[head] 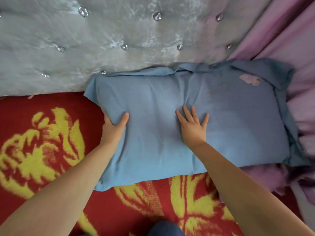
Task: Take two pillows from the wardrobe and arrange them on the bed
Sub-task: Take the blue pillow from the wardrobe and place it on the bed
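Observation:
A light blue pillow (pixel 230 126) lies flat on the bed, its far edge against the headboard. A small pink patch shows near its far right corner. My left hand (pixel 114 126) grips the pillow's left edge, thumb on top and fingers tucked under. My right hand (pixel 193 126) rests flat on the pillow's middle, palm down with fingers spread, holding nothing. Only one pillow is visible.
The bed carries a red blanket with yellow flower patterns (pixel 42 150). A grey velvet tufted headboard with crystal buttons (pixel 102 34) stands behind. A pink curtain or sheet (pixel 293 53) bunches along the right side. My knee in dark cloth (pixel 164 229) shows at the bottom.

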The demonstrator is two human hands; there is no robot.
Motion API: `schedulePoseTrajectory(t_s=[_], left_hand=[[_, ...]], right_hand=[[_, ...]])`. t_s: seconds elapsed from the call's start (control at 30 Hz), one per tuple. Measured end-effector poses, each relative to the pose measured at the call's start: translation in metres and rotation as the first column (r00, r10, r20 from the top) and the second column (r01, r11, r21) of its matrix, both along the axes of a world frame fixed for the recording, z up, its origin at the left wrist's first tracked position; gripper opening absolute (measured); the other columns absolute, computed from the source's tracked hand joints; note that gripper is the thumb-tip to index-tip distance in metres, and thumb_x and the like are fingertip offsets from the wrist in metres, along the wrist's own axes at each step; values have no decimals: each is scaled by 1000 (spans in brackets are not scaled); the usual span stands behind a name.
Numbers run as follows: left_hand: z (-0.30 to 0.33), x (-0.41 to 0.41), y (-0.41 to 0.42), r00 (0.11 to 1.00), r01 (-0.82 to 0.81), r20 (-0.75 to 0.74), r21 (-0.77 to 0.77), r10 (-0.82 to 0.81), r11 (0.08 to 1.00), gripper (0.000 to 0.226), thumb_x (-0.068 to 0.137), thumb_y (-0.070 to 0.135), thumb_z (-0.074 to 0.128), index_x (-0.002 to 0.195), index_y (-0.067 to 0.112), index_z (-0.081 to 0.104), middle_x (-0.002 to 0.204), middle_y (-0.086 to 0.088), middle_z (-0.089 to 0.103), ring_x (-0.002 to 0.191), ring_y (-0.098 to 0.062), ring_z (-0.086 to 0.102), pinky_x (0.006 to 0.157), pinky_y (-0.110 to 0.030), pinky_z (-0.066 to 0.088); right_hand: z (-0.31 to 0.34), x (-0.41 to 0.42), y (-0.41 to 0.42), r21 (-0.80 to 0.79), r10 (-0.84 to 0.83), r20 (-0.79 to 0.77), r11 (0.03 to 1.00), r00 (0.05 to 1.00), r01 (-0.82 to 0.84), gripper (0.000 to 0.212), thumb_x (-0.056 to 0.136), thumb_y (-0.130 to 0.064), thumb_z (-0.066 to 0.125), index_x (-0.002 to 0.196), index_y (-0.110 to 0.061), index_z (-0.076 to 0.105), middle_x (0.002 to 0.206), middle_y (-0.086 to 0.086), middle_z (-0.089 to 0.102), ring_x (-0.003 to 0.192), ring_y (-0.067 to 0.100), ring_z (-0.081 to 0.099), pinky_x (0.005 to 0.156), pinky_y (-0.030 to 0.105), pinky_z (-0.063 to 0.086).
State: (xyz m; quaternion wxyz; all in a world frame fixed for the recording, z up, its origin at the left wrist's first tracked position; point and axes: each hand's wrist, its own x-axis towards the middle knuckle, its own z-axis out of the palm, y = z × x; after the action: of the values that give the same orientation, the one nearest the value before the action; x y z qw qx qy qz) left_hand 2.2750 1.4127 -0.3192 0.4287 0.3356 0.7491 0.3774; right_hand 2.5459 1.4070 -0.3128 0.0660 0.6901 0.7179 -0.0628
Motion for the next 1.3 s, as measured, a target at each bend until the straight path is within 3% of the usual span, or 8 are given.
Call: schedulePoseTrajectory(t_s=[0.1,0.23,0.53,0.7,0.77,0.87,1.1,1.3], left_hand=[[9,51,1,993,107,41,74,-110,992,87,72,54,69,144,31,27,132,-8,56,120,-25,55,103,-39,43],[-4,77,5,940,125,-284,-233,-190,964,94,78,62,59,149,32,5,133,-25,40,120,-45,44,101,-48,36],[-6,68,-4,907,100,-358,-335,-224,937,96,79,65,52,149,25,2,140,-26,31,123,-48,39,103,-50,34],[62,83,9,689,382,-507,-353,-518,854,78,87,58,46,149,27,9,158,-11,6,144,-31,10,110,-56,22],[98,96,24,585,530,-550,-296,-596,795,69,90,51,46,148,23,19,157,-12,12,144,-30,14,111,-52,22],[158,115,50,485,688,-624,-161,-613,707,51,92,37,50,138,14,42,146,-15,36,134,-29,35,106,-41,33],[254,137,90,217,904,-809,-45,-547,426,35,89,31,53,120,17,60,120,-8,58,110,-27,56,96,-37,40],[301,103,100,240,932,-836,56,-493,358,29,92,34,49,112,16,59,112,-7,60,109,-28,55,91,-38,42]], right_hand=[[5,35,0,-13,-120,-1,993,993,120,55,101,-25,32,152,-37,14,163,-8,7,151,21,-2,111,69,-5],[3,75,0,-138,-118,63,982,991,126,52,102,-43,17,150,-43,-2,162,-14,-4,150,20,-10,109,71,-7],[13,68,0,-293,-79,61,952,995,93,54,101,-48,14,149,-44,-10,160,-15,-15,148,21,-18,107,73,-6],[79,59,11,-328,-130,-6,937,992,120,53,102,-43,24,152,-33,12,163,-5,6,150,21,4,113,65,4],[116,60,18,-237,-144,-96,964,985,118,44,100,-37,32,142,-24,40,152,5,38,138,25,37,111,51,27],[173,69,29,-143,-180,-166,977,970,157,31,98,-31,36,104,-14,62,116,14,65,105,33,62,84,36,48],[271,109,33,-107,-242,-48,966,969,236,30,98,-35,35,92,-20,60,111,12,68,101,31,64,73,32,44],[327,49,36,-98,-293,60,950,954,298,28,95,-28,36,70,-23,48,97,9,63,91,28,62,69,31,37]])
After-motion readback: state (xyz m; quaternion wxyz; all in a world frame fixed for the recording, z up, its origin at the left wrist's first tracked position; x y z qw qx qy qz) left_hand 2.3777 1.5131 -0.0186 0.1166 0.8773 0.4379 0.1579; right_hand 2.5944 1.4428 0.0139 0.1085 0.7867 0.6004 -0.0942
